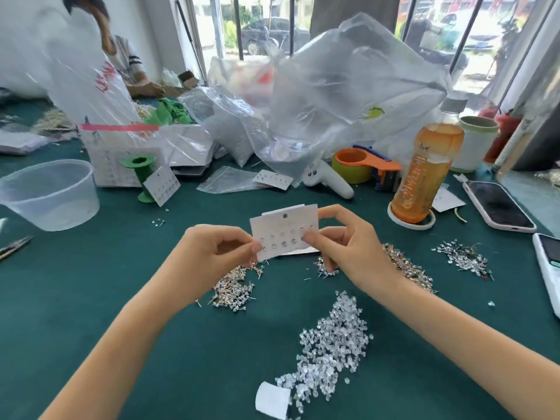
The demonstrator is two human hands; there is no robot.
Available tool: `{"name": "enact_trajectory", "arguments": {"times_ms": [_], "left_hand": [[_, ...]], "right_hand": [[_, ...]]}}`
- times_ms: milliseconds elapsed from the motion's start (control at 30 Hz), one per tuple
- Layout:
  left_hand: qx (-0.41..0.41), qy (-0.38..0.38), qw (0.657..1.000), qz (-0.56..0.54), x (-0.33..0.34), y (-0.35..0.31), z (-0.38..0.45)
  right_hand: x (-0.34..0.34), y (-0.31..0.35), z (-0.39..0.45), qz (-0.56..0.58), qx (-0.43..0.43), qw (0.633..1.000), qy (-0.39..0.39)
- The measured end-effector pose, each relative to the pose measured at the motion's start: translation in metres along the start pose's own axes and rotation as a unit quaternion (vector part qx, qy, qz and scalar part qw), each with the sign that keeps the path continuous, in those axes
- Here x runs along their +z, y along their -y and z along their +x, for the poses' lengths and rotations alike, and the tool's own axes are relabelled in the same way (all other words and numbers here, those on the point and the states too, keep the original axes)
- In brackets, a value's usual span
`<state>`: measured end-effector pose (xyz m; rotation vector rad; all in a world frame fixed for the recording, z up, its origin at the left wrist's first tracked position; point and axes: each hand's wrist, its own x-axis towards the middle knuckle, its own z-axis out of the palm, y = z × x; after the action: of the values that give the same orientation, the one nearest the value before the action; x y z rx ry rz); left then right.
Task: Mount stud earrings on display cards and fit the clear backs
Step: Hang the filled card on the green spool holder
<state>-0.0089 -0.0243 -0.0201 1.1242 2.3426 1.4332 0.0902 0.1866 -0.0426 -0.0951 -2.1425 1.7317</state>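
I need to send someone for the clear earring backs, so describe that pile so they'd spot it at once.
Start at the green table and the two hands holding a white display card above it. Nearer than the right hand, between the forearms, a long heap of clear backs runs toward the near edge. Unlike the metallic stud piles around it, it is colourless, translucent and pin-free.

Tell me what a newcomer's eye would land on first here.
First the white earring card, pinched at centre between the left hand and right hand. Then the heap of clear backs on the green tablecloth in front, and the orange drink bottle at right.
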Motion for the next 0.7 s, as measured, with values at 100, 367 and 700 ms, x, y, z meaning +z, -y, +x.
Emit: {"name": "enact_trajectory", "arguments": {"times_ms": [100, 367, 700], "left_hand": [[-0.020, -0.093, 0.995, 0.032, -0.021, 0.015, -0.001], [-0.093, -0.226, 0.962, 0.119, -0.066, 0.073, 0.033], [-0.152, -0.284, 0.919, 0.227, -0.099, 0.128, 0.083]], "right_hand": [[0.030, 0.006, 0.040, -0.062, -0.011, 0.998, 0.021], [0.124, -0.005, 0.164, -0.152, 0.059, 0.979, 0.126], [0.196, -0.027, 0.241, -0.106, 0.130, 0.976, 0.140]]}}
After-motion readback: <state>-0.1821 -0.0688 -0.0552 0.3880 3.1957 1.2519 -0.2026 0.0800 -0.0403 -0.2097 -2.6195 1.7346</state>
